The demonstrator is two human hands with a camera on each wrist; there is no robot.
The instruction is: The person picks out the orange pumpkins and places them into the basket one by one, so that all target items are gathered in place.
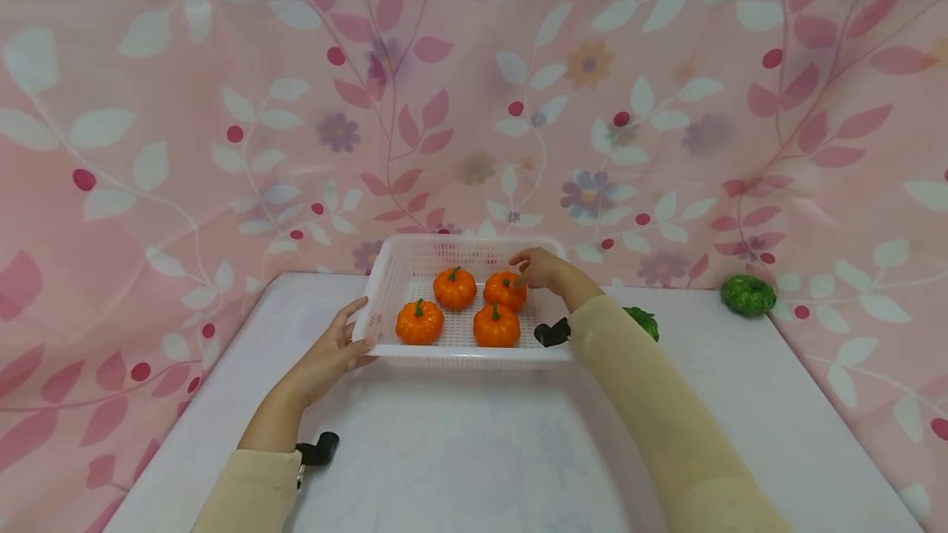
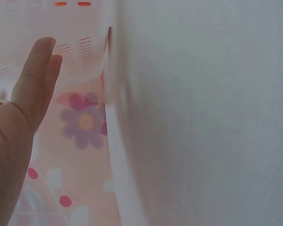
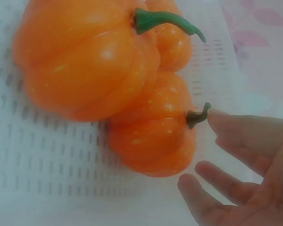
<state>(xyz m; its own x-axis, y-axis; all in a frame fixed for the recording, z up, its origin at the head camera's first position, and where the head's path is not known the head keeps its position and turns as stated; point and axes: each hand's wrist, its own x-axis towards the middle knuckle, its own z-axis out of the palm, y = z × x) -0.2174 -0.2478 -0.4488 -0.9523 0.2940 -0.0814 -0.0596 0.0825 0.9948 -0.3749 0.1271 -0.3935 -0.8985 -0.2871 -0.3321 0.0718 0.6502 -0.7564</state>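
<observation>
A white plastic basket (image 1: 452, 351) with slotted walls stands at the back of the table, holding several small orange pumpkins with green stems. At its front left corner, my left hand (image 1: 326, 362) touches the outside with fairly straight fingers. My right hand (image 1: 546, 270) reaches in over the right wall, its fingers spread beside the back right pumpkin (image 1: 499, 293). In the right wrist view a fingertip is right at that pumpkin's stem (image 3: 198, 117), the other fingers lie beside its side, and a larger-looking pumpkin (image 3: 85, 61) sits nearer the camera.
A dark green pumpkin-like vegetable (image 1: 748, 295) lies at the table's right back edge. Another green one (image 1: 643, 322) is partly hidden behind my right sleeve. Pink floral cloth (image 1: 474, 105) hangs behind the white-covered table (image 1: 459, 451).
</observation>
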